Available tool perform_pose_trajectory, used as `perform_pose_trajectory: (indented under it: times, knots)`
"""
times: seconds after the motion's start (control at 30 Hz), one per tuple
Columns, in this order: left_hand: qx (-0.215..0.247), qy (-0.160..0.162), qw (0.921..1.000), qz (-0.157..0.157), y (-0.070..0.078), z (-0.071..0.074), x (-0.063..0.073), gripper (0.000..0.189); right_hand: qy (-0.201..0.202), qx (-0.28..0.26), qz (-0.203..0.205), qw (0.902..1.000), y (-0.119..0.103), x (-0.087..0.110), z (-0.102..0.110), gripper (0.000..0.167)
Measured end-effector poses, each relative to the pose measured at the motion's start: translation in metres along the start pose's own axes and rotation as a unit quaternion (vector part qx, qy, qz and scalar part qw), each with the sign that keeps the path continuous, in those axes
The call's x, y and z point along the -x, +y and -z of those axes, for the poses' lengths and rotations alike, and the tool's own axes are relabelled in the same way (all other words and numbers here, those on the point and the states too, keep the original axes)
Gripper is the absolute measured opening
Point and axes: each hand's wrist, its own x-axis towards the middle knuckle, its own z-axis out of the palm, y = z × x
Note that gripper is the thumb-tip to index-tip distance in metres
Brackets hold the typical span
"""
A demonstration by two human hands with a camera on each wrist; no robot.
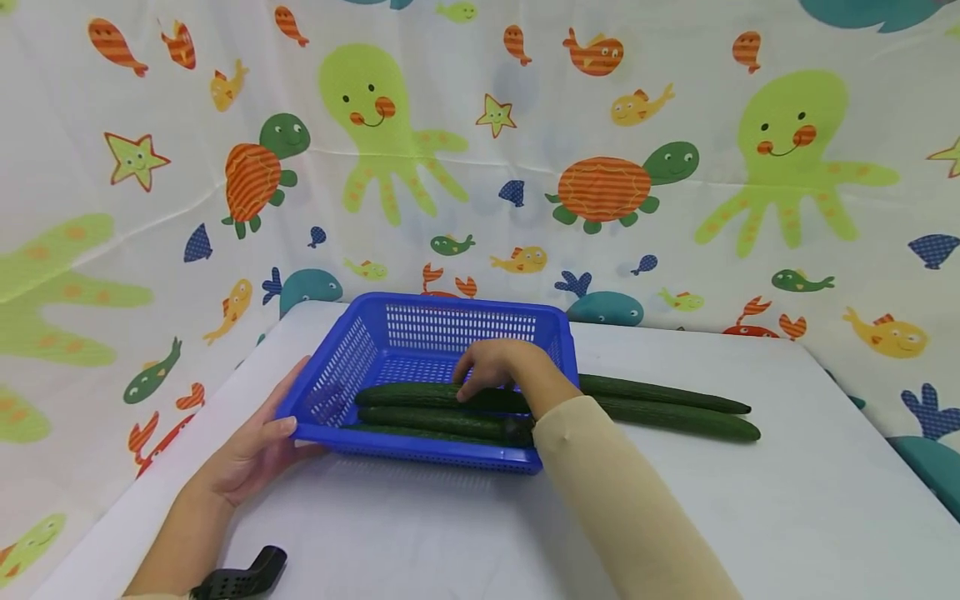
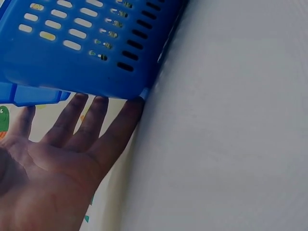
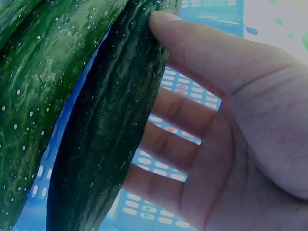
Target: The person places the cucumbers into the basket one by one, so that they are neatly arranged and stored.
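A blue plastic basket (image 1: pixel 442 454) with slotted walls stands on the table, several long green cucumbers lying lengthwise along its near side. Inside it, my right hand (image 1: pixel 495 364) holds the rearmost cucumber (image 1: pixel 408 395). In the right wrist view the thumb (image 3: pixel 192 38) lies on this dark cucumber (image 3: pixel 103 125), and the fingers reach behind it. Beside it, nearer me, is another cucumber (image 1: pixel 431 418). At the basket's left end, my left hand (image 1: pixel 255 454) touches the corner. Its straight fingers (image 2: pixel 91 122) meet the end wall in the left wrist view.
Two more cucumbers lie on the white table (image 1: pixel 780 517) right of the basket, one behind (image 1: pixel 667 393) and one in front (image 1: pixel 682 419). A curtain (image 1: pixel 480 208) printed with sea animals hangs behind and to the left. A black band (image 1: pixel 240 575) circles the left wrist.
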Motion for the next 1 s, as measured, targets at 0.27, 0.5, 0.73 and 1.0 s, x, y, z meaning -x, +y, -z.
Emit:
perform_pose_trajectory:
  times: [0.27, 0.5, 0.73, 1.0]
  knots:
    - [0.010, -0.011, 0.9999, -0.009, 0.0011, 0.0010, -0.0024, 0.073, -0.008, -0.032, -0.018, 0.9993, 0.0040, 0.0006, 0.0042, 0.037]
    - [0.007, -0.004, 1.0000, -0.002, 0.0001, 0.0009, -0.0050, 0.073, -0.011, -0.041, -0.040, 0.9983, 0.0075, 0.0007, 0.0066, 0.037]
    - [0.011, 0.000, 0.9999, 0.002, -0.0005, 0.0001, -0.0060, 0.073, -0.058, -0.030, -0.023, 0.9976, 0.0060, 0.0008, 0.0089, 0.054]
    - [0.017, -0.003, 0.9999, 0.000, -0.0037, 0.0025, -0.0062, 0.073, -0.092, -0.056, -0.029, 0.9938, 0.0049, -0.0003, 0.0103, 0.053]
